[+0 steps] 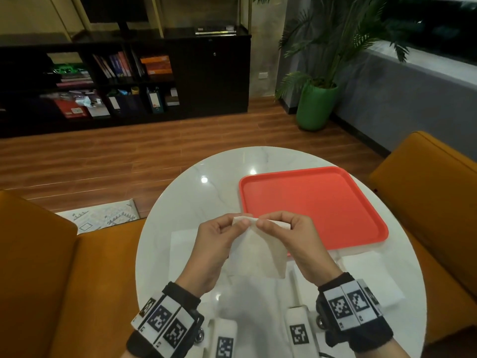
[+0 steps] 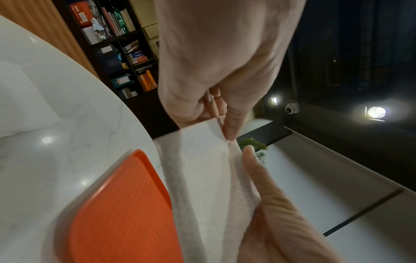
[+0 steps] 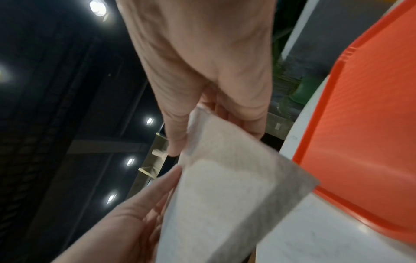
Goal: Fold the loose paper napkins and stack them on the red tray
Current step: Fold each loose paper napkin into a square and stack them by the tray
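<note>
The round white marble-topped table carries a square red plastic tray at its far right. Flat white paper napkins lie nearer than the tray.

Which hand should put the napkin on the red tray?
Probably the right hand. It sits nearest the red tray, which lies on that side. Both it and the left hand pinch the napkin.

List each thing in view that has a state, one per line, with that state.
held napkin: lifted off the table, hanging, top edge pinched by both hands
left hand: pinching the napkin's top edge
right hand: pinching the napkin's top edge
red tray: flat on the table, nothing on it
loose napkins: lying flat on the table
</note>
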